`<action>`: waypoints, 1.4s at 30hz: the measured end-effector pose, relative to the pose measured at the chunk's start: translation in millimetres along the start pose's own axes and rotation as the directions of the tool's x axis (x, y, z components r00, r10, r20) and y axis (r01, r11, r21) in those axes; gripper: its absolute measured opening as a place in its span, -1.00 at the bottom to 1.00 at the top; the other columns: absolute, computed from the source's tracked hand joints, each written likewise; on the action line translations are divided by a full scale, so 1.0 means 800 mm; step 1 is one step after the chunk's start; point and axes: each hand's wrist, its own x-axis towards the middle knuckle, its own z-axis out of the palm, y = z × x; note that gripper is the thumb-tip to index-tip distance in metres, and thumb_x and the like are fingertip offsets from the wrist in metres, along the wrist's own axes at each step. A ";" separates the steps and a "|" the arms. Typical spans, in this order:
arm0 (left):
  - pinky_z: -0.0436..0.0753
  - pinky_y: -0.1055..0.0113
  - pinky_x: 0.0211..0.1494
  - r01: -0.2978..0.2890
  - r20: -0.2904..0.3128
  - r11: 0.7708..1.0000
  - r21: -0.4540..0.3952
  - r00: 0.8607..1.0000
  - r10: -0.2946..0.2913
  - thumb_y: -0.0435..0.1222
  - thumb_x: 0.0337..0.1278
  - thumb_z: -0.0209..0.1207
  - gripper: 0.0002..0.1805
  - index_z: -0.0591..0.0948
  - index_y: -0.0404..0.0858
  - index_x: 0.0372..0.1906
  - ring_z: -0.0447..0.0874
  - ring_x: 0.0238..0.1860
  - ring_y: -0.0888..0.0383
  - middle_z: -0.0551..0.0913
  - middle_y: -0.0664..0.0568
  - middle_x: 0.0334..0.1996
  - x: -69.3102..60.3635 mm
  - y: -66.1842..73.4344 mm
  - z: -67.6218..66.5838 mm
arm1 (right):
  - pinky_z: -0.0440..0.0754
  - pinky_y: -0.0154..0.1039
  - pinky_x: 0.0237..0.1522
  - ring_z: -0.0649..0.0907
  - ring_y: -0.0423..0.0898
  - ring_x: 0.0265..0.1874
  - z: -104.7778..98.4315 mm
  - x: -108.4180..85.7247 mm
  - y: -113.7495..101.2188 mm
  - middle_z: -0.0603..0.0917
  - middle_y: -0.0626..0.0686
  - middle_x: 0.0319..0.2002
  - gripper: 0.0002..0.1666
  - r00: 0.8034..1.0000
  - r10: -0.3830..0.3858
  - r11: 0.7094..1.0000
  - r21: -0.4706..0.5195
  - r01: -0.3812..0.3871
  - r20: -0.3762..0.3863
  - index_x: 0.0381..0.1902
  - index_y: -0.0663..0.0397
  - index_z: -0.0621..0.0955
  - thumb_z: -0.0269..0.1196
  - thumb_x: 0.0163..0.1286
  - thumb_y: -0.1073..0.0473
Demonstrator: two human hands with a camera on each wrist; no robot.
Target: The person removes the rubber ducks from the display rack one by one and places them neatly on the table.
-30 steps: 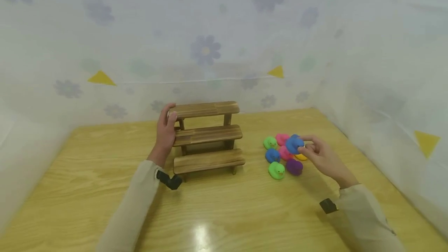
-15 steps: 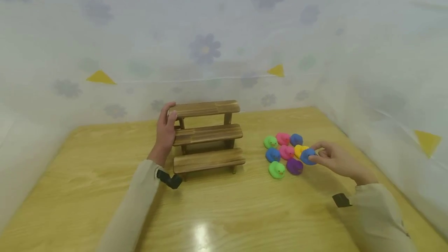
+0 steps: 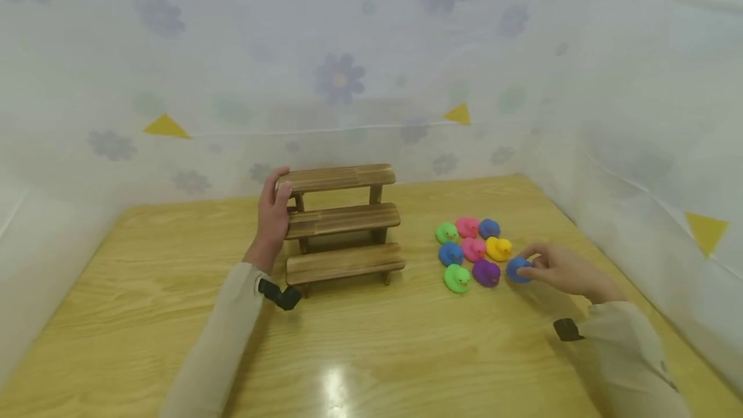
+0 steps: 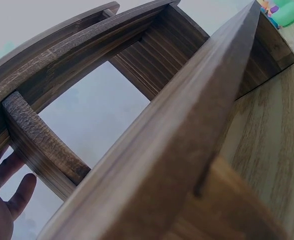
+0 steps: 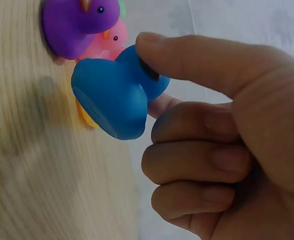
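Note:
In the head view my right hand (image 3: 560,271) pinches a blue rubber duck (image 3: 518,270) between thumb and index finger, to the right of a purple duck (image 3: 486,272). The right wrist view shows this blue duck (image 5: 111,95) tilted, its base slightly off the table, while the other fingers curl into the palm. My left hand (image 3: 273,218) holds the left end of a three-tier wooden stand (image 3: 345,219) near its top plank. In the left wrist view, part of that hand (image 4: 6,195) shows beside the stand's upright (image 4: 46,145); its full grip is hidden.
Several ducks stand grouped right of the stand, including a yellow duck (image 3: 498,248), a pink duck (image 3: 473,249) and a green duck (image 3: 456,278). The wooden table (image 3: 371,353) is bounded by a flower-patterned sheet (image 3: 342,31) at the back and sides.
My right hand has moved the blue duck right, toward me and down, from above the group to beside the purple duck. The left hand and stand have stayed put.

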 end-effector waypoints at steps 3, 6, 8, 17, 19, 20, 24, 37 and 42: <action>0.13 -0.12 0.41 0.006 0.005 1.000 -0.002 1.000 -0.006 -0.24 0.46 -0.20 -0.50 0.24 -0.36 0.39 0.10 0.43 -0.17 0.05 -0.20 0.49 0.000 0.001 -0.001 | 0.21 -0.43 -0.72 0.16 -0.41 -0.75 0.003 0.005 0.005 0.17 -0.29 -0.72 -0.75 1.000 -0.025 1.000 0.001 0.025 0.002 -0.10 0.31 0.58 0.22 0.37 0.21; 0.11 -0.12 0.42 0.010 0.009 1.000 0.007 1.000 -0.010 -0.25 0.47 -0.21 -0.50 0.22 -0.36 0.39 0.11 0.42 -0.17 0.06 -0.22 0.48 -0.001 0.006 -0.001 | 0.21 -0.43 -0.73 0.17 -0.41 -0.75 0.007 0.008 0.010 0.17 -0.27 -0.71 -0.75 0.999 -0.041 0.999 0.022 0.041 0.008 -0.07 0.31 0.56 0.21 0.38 0.25; 0.09 -0.10 0.43 0.009 0.015 1.000 0.016 1.000 -0.009 -0.26 0.47 -0.21 -0.50 0.22 -0.37 0.39 0.10 0.43 -0.17 0.06 -0.22 0.48 0.001 0.003 -0.001 | 0.21 -0.43 -0.73 0.17 -0.40 -0.75 0.009 0.008 0.010 0.18 -0.27 -0.71 -0.75 0.999 -0.039 0.998 0.040 0.038 0.009 -0.06 0.31 0.56 0.20 0.38 0.26; 0.09 -0.08 0.44 -0.011 0.013 1.000 0.011 1.000 0.010 -0.21 0.48 -0.19 -0.51 0.24 -0.24 0.41 0.13 0.43 -0.10 0.08 -0.09 0.50 0.016 -0.035 -0.002 | 0.19 -0.44 -0.72 0.17 -0.39 -0.75 0.009 0.005 0.011 0.21 -0.22 -0.70 -0.70 0.999 0.039 0.997 0.066 -0.040 0.018 -0.01 0.28 0.53 0.20 0.39 0.18; 0.09 -0.09 0.44 -0.006 0.015 1.000 0.010 1.000 0.006 -0.20 0.48 -0.19 -0.50 0.24 -0.26 0.41 0.11 0.43 -0.11 0.07 -0.11 0.50 0.014 -0.030 -0.002 | 0.20 -0.43 -0.70 0.22 -0.38 -0.73 0.008 0.005 0.014 0.28 -0.21 -0.69 -0.68 0.998 0.050 0.995 0.086 -0.052 0.026 0.01 0.31 0.52 0.19 0.40 0.19; 0.09 -0.10 0.44 -0.007 0.013 1.000 0.008 1.000 0.007 -0.21 0.47 -0.19 -0.50 0.24 -0.29 0.40 0.11 0.43 -0.13 0.07 -0.14 0.50 0.012 -0.025 -0.002 | 0.22 -0.42 -0.69 0.23 -0.37 -0.72 0.008 0.006 0.015 0.31 -0.20 -0.68 -0.66 0.998 0.052 0.994 0.097 -0.055 0.032 0.02 0.33 0.52 0.19 0.40 0.19; 0.07 -0.13 0.43 -0.008 0.007 1.000 -0.010 1.000 0.008 -0.24 0.46 -0.20 -0.49 0.22 -0.38 0.39 0.08 0.43 -0.20 0.05 -0.22 0.49 0.004 -0.008 -0.003 | 0.26 -0.42 -0.65 0.28 -0.35 -0.68 0.009 0.008 0.019 0.39 -0.16 -0.63 -0.61 0.995 0.073 0.986 0.142 -0.081 0.065 0.06 0.39 0.49 0.18 0.41 0.19; 0.17 -0.16 0.37 -0.021 0.003 1.000 -0.017 1.000 0.021 -0.09 0.47 -0.15 -0.50 0.28 -0.19 0.37 0.18 0.41 -0.15 0.09 -0.07 0.50 0.016 -0.044 -0.006 | 0.51 -0.36 -0.46 0.53 -0.25 -0.52 0.017 0.004 0.023 0.61 0.07 -0.45 -0.62 0.994 0.050 0.974 0.217 -0.071 0.098 0.06 0.46 0.42 0.16 0.37 0.30; 0.18 -0.16 0.36 -0.047 0.012 0.999 -0.016 0.999 0.047 -0.09 0.47 -0.15 -0.50 0.28 -0.20 0.38 0.14 0.43 -0.14 0.06 -0.14 0.50 0.018 -0.046 -0.004 | 0.32 -0.42 -0.65 0.30 -0.35 -0.70 0.014 0.002 0.021 0.35 -0.18 -0.66 -0.43 0.997 0.055 0.977 0.203 -0.064 0.046 0.23 0.41 0.30 0.21 0.35 0.28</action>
